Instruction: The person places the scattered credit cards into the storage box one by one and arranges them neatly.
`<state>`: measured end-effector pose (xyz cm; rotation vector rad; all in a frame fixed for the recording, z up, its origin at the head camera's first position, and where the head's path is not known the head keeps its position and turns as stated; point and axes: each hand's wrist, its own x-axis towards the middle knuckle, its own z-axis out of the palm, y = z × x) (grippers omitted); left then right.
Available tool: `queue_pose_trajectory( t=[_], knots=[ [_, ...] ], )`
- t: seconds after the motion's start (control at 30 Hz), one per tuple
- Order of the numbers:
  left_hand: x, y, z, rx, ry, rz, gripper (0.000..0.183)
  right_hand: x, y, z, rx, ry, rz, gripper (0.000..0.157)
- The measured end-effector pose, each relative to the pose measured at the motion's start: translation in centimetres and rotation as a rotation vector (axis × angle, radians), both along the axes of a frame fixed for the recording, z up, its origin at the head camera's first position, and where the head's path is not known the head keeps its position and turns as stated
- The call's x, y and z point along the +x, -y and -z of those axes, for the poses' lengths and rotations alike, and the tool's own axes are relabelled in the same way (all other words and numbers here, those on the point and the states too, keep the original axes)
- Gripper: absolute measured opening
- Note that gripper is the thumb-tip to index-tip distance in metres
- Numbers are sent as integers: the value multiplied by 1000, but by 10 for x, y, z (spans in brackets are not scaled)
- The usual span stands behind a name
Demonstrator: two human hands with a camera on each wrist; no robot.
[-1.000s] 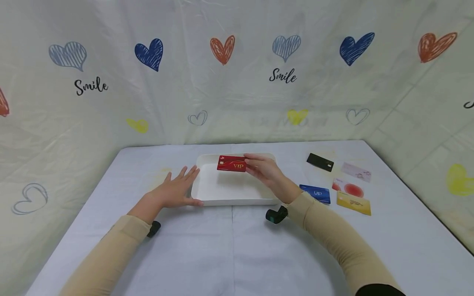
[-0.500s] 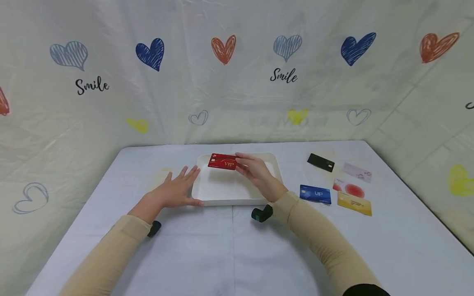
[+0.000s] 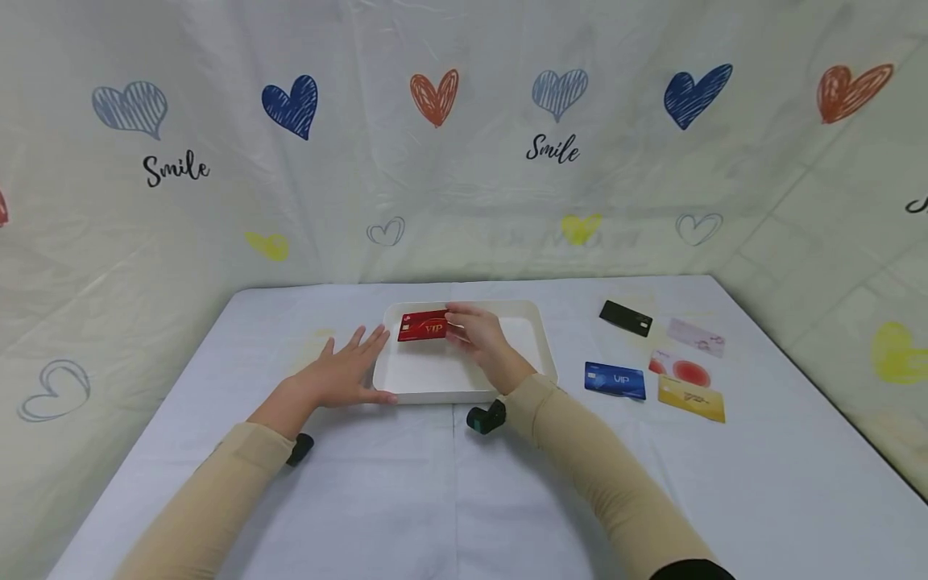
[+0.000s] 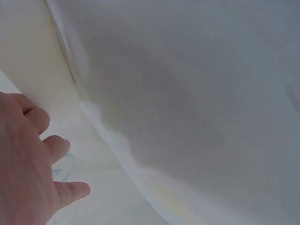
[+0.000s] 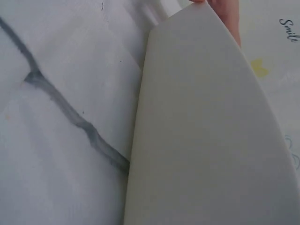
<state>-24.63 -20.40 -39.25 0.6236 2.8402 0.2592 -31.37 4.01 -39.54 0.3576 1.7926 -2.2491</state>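
Observation:
A red bank card [image 3: 420, 326] marked VIP is over the left part of a shallow white tray [image 3: 435, 398]. My right hand [image 3: 484, 342] pinches the card by its right end. Spread fingers of my left hand [image 3: 337, 377] rest along the tray's left edge, the thumb by its front left corner. Part of that hand [image 4: 28, 159] fills the lower left of the left wrist view. The tray's outer wall [image 5: 206, 117] takes up much of the right wrist view, which does not show the card.
Right of the tray lie a blue VIP card [image 3: 615, 380], a gold card [image 3: 692, 399], a white card with red circles [image 3: 681, 368], a pale pink card [image 3: 696, 337] and a black card [image 3: 626, 318]. A heart-printed curtain [image 3: 464, 185] hangs behind the white-covered table [image 3: 406, 499].
My right hand has carried the red card leftward over the tray, and the card sits a little lower than half a second ago. My left hand has stayed at the tray's edge.

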Motion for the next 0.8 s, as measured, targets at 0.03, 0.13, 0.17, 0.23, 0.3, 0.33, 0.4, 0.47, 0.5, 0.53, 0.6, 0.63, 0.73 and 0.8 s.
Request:
queue_pose_trajectory(
  t=[0.03,0.13,0.17,0.23,0.3,0.33,0.4,0.47,0.5,0.53,0.6,0.63,0.73,0.8],
  knots=[
    [0,0,0,1,-1,1,120,0,2,1,5,-1,1,35],
    [1,1,0,6,-3,3,120,0,9,4,12,-8,0,34],
    [1,1,0,9,-2,3,120,0,11,4,15,-11,1,35],
    [2,1,-1,11,0,3,120,0,13,4,21,-14,4,35],
    [2,1,-2,16,3,3,120,0,16,4,22,-15,12,35],
    [2,1,-2,14,4,2,121,0,16,4,23,-13,18,35],
    [2,1,-2,16,2,1,121,-1,18,4,18,-10,30,34],
    [1,2,-2,13,-3,3,121,-2,19,5,11,-6,41,33],
    [1,2,-3,12,-6,6,121,-3,19,6,10,-3,48,33],
    [1,2,-3,9,-7,7,121,-3,19,6,10,-1,52,33],
    [1,1,-4,14,-6,12,120,-3,18,8,14,2,60,33],
    [1,1,-4,14,-6,15,119,-3,18,8,19,4,62,34],
    [2,0,-5,12,2,13,119,-3,18,10,20,-1,69,35],
    [3,1,-5,12,5,7,119,-2,20,10,13,-9,70,35]
  ],
)
